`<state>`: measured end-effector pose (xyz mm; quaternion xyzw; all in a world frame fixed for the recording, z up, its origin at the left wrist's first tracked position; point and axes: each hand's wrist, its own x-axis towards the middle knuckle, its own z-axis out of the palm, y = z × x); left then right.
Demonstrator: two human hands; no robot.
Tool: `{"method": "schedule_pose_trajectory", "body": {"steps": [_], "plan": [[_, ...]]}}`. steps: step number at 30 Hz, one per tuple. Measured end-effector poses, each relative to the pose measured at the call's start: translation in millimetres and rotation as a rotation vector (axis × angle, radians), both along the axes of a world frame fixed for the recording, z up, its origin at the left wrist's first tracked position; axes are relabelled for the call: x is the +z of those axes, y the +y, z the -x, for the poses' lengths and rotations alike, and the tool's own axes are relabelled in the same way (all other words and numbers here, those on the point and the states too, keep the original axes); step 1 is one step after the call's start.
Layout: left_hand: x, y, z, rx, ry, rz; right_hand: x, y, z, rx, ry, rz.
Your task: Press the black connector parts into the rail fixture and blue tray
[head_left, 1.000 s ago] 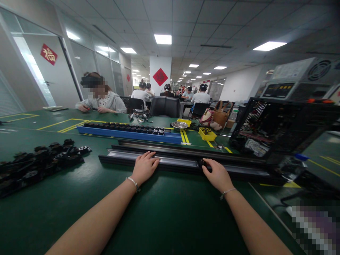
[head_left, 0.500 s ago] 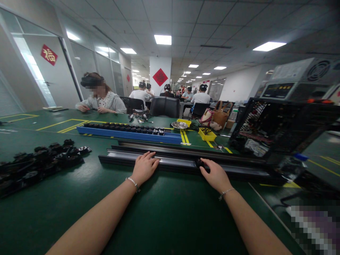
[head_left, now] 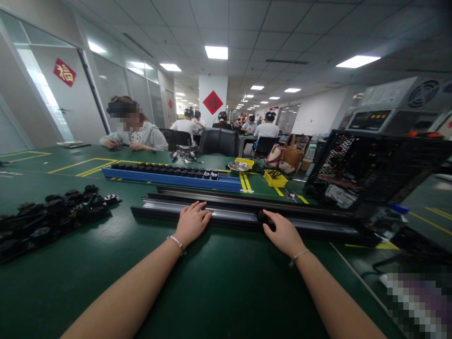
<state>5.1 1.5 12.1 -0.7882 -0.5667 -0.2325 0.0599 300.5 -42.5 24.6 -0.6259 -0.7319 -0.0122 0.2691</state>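
A long black rail (head_left: 229, 216) with a shiny inner channel lies across the green table before me. My left hand (head_left: 192, 221) rests on its left half, fingers stretched over the channel and a little apart, thumb hidden. Farther right, my right hand (head_left: 282, 230) has its index finger and thumb at a small black block-like part (head_left: 262, 215) sitting in the channel. The fingers bend in against that part's right side; their exact contact is partly hidden. Just behind the rail runs a second dark rail (head_left: 219, 197), nearly parallel.
Several black parts (head_left: 52, 214) are heaped at left. A blue rail (head_left: 169, 178) filled with similar parts lies farther back, near a metal dish (head_left: 238, 166) and yellow bin (head_left: 275, 179). An open computer case (head_left: 367, 174) and plastic bottle (head_left: 390, 221) stand right. A co-worker (head_left: 134, 127) sits opposite.
My right hand and the small black part have shifted slightly left along the rail's channel. My left hand stays in place on the rail.
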Motion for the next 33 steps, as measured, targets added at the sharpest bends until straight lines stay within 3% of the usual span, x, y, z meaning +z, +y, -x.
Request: {"method": "schedule_pose_trajectory", "body": {"steps": [33], "plan": [[-4.8, 1.4, -1.4, 0.01, 0.034, -0.054, -2.3, -3.5, 19.1, 0.107, -0.076, 0.077]]}}
